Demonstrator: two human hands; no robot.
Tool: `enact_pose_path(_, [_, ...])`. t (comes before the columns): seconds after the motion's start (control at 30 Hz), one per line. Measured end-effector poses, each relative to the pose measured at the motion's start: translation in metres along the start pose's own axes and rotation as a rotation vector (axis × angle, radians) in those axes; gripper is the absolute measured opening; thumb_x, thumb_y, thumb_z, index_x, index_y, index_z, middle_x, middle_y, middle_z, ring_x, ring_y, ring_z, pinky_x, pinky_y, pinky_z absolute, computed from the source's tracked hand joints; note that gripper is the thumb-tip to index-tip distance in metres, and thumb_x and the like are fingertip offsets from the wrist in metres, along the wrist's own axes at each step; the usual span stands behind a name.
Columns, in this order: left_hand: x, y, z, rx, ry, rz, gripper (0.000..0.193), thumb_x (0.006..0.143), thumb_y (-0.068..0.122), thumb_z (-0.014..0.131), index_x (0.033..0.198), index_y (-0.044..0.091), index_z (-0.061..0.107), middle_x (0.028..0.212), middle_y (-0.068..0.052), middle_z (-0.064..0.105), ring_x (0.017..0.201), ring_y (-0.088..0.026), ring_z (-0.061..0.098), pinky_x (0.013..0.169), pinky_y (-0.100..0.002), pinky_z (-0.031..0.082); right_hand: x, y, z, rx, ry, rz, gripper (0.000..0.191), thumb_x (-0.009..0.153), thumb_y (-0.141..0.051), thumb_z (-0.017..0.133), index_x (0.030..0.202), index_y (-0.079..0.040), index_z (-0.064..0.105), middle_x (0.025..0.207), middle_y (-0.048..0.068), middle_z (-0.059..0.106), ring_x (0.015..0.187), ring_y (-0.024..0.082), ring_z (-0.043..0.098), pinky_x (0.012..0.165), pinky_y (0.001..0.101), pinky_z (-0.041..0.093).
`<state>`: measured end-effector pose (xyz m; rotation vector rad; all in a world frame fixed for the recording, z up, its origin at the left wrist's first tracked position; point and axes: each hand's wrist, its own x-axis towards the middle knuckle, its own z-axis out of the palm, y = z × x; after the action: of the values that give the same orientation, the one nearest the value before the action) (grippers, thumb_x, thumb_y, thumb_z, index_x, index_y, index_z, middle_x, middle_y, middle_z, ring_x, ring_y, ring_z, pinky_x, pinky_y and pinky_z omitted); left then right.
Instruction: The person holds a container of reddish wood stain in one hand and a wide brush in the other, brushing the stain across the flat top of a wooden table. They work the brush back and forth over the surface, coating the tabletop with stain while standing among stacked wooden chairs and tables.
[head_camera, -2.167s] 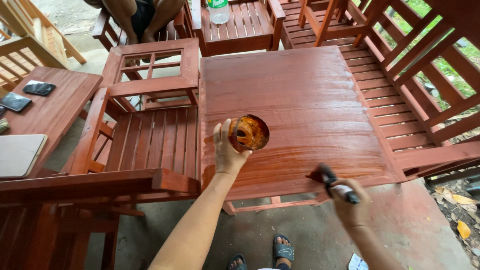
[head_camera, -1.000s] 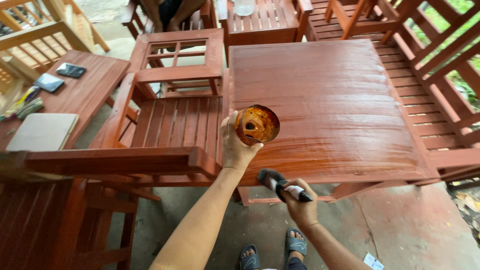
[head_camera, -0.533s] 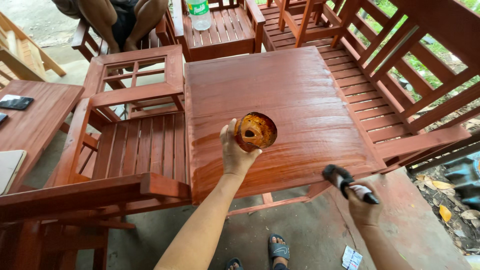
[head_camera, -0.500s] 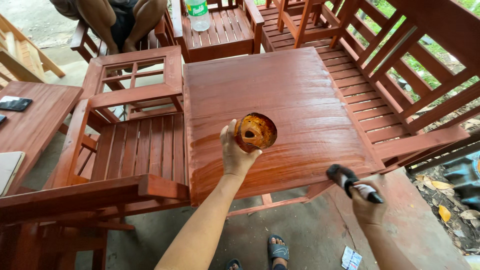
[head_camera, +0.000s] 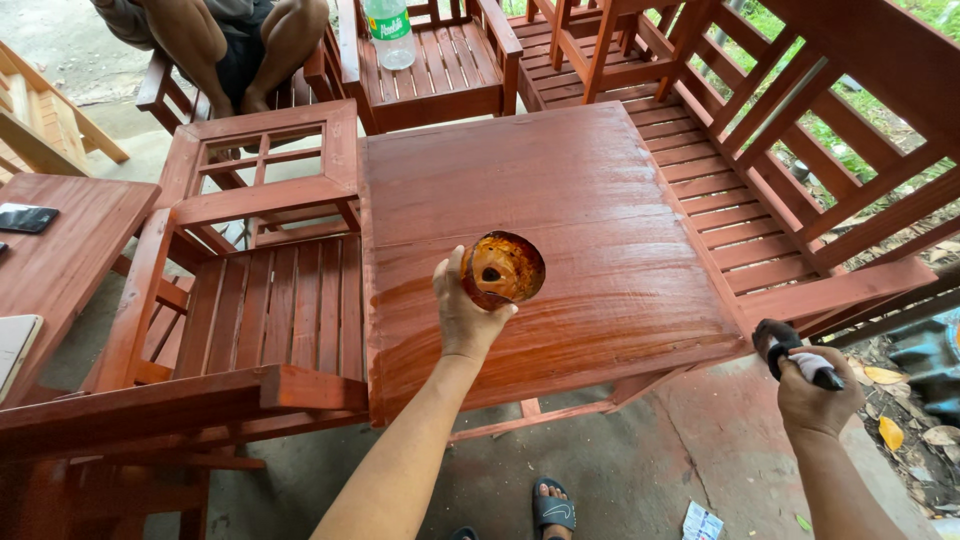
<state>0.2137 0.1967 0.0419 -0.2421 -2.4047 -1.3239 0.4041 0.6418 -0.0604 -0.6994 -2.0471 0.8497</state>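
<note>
Left hand (head_camera: 468, 318) clamped on a stain cup (head_camera: 502, 268), fingers round its near side, held up over the near-left part of the table (head_camera: 560, 190). Cup is tilted, mouth facing camera, amber liquid coating the inside.

Right hand (head_camera: 818, 398) wrapped tight on a brush (head_camera: 790, 350), dark head pointing up-left, just off the table's near-right corner and not touching the wood.

Change: a second ago the brush hand was tucked under the cup near the table's front edge; half a second ago it had swung out toward the right corner, and now it sits slightly further right and lower. Cup hand barely moved. Looks like brush loaded or pulled away from the cup and headed for the right edge, which reads as a coat in progress: the top's near half is glossy and wet-looking, the far half duller.

Left of the table: slatted chair (head_camera: 260, 310). Behind it: bottle (head_camera: 388, 32) on another chair, a seated person's legs (head_camera: 240, 50). Sandal (head_camera: 552, 506) below the front edge.
</note>
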Motion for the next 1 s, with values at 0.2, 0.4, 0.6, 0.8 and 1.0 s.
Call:
enact_pose_path(0.2, [0.0, 0.0, -0.01, 0.041, -0.022, -0.022, 0.123, 0.051, 0.017, 0.1, 0.148, 0.02, 0.024, 0.144, -0.017, 0.035, 0.137, -0.036, 0.041, 0.114, -0.045, 0.046, -0.012, -0.027, 0.012, -0.241, -0.184, -0.165, 0.009, 0.087, -0.009, 0.08, 0.089, -0.016, 0.074, 0.09, 0.009, 0.071, 0.085, 0.025, 0.068, 0.078, 0.035, 0.053])
enact_pose_path(0.4, [0.005, -0.01, -0.044, 0.052, -0.029, -0.103, 0.12, 0.055, 0.017, 0.098, 0.149, 0.022, 0.025, 0.146, -0.016, 0.034, 0.139, -0.035, 0.04, 0.113, -0.043, 0.047, -0.057, -0.097, 0.04, -0.05, -0.273, -0.117, 0.016, 0.081, -0.011, 0.08, 0.095, -0.015, 0.072, 0.095, 0.011, 0.07, 0.089, 0.028, 0.068, 0.082, 0.0388, 0.053])
enact_pose_path(0.6, [0.007, -0.035, -0.096, 0.13, 0.078, -0.129, 0.122, 0.051, 0.022, 0.102, 0.148, 0.02, 0.027, 0.143, -0.016, 0.038, 0.137, -0.037, 0.041, 0.111, -0.046, 0.046, -0.15, -0.205, 0.081, 0.152, -0.484, -0.214, 0.017, 0.076, -0.003, 0.077, 0.09, -0.009, 0.071, 0.094, 0.012, 0.07, 0.09, 0.028, 0.069, 0.083, 0.0369, 0.053])
enact_pose_path(0.8, [0.001, -0.055, -0.148, 0.088, 0.132, -0.125, 0.122, 0.052, 0.022, 0.101, 0.15, 0.016, 0.027, 0.144, -0.018, 0.039, 0.135, -0.037, 0.043, 0.113, -0.046, 0.045, -0.233, -0.303, 0.116, 0.318, -0.735, -0.263, 0.016, 0.073, -0.003, 0.076, 0.086, -0.007, 0.068, 0.094, 0.012, 0.068, 0.087, 0.03, 0.07, 0.076, 0.0377, 0.055])
enact_pose_path(1.0, [-0.003, -0.064, -0.175, 0.114, 0.212, -0.098, 0.124, 0.048, 0.022, 0.102, 0.149, 0.016, 0.029, 0.143, -0.018, 0.041, 0.135, -0.038, 0.043, 0.113, -0.047, 0.043, -0.287, -0.348, 0.146, 0.531, -0.917, -0.439, 0.012, 0.078, 0.001, 0.07, 0.084, -0.008, 0.068, 0.095, 0.012, 0.067, 0.089, 0.03, 0.07, 0.078, 0.0372, 0.057])
